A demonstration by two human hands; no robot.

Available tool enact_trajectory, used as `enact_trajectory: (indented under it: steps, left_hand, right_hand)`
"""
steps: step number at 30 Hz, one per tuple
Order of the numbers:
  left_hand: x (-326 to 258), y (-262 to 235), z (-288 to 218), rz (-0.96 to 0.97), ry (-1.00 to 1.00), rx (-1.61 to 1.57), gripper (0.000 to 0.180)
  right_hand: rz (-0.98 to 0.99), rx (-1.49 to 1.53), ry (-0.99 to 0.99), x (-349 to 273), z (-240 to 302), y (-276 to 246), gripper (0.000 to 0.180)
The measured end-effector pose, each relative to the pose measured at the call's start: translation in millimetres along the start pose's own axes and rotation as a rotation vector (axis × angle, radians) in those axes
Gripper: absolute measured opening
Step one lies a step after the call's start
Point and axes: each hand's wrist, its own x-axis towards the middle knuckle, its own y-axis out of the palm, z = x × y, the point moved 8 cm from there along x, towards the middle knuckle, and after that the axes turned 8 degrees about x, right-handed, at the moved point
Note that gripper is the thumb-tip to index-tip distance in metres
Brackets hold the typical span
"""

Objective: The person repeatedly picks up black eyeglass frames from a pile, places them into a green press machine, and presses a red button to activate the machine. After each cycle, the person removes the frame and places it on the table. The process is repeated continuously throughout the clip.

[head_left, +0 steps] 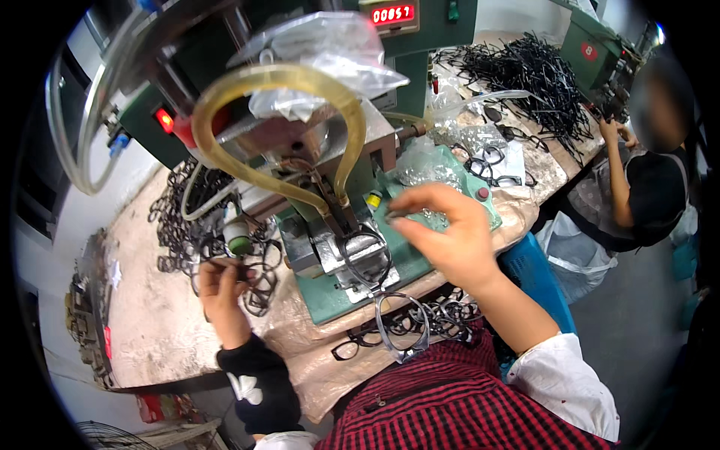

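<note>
A dark eyeglass front (377, 293) sits at a green bench machine (330, 304), one rim up against the silver metal fixture (304, 255) and the other hanging past the front edge of the machine's base, toward the person. The right hand (456, 236) is raised just right of that front and apart from it, its thumb and forefinger brought near each other. Blur hides the fingertips, and whether this grip has something small and dark in it cannot be told. The left hand (223, 294) is low over the worktop (150, 330), fingers bent, beside a cluster of loose eyeglass frames (262, 283); whether its grip has closed on one of them cannot be told either.

A bottle with a green tip (238, 238) stands among those frames, and a larger dark pile of frames (178, 206) spreads behind it. More black frames (450, 309) lie along the front edge, beside the red-and-black checked apron (420, 397). A thick yellowish hose (281, 73) loops over the machine, with a clear plastic bag (330, 49) behind its upper curve and a lit red display (392, 14) above.

At the back right is a heap of thin black strips (517, 82). A co-worker (656, 180) in dark clothing sits farther right, near a white plastic bag (574, 259) and a blue crate (538, 277).
</note>
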Motion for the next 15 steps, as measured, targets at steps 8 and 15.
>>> enact_trajectory:
  steps: [8, 15]
  left_hand:
    - [-51.3, 24.4, -76.4, -0.091, 0.409, -0.248, 0.016]
    - [-34.8, 63.7, -150.5, -0.045, 0.809, -0.136, 0.029]
  right_hand:
    - [-0.064, 0.341, 0.127, 5.0, -17.8, 38.1, 0.037]
    - [-0.08, 0.728, 0.345, -7.2, -21.5, 65.8, 0.05]
